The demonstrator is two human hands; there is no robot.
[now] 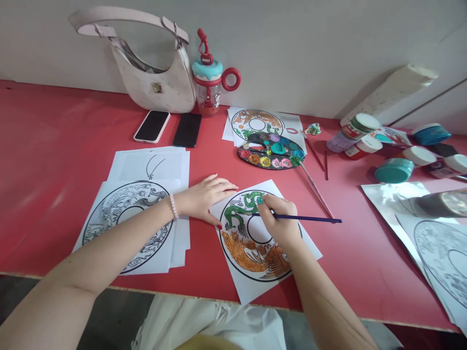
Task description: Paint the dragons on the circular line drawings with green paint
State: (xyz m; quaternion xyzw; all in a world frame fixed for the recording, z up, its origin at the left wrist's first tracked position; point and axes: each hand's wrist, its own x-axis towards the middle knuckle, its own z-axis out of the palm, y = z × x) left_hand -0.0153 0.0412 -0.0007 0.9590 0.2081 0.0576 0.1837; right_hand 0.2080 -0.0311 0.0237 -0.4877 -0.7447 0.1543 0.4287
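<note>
My right hand [279, 221] is closed around a blue-handled paintbrush [310, 218], its tip touching the green dragon on a printed sheet [245, 290]. That sheet carries a ring-shaped drawing with a green dragon above and an orange phoenix below. With fingers spread, my left hand [206, 197] lies flat at the sheet's upper left edge and holds nothing. Left of it, partly under my forearm, is a stack of uncoloured printed sheets [105, 214]. Beyond the painted sheet sits a dark paint palette [251, 164] with several colours, a second brush [317, 189] leaning on it.
A white handbag [156, 92], a red-and-blue cup [207, 87] and two phones, one white-cased [152, 126] and one black [187, 130], stand along the wall. Paint jars [394, 170] crowd the right side. More printed sheets [386, 194] lie near the right table edge.
</note>
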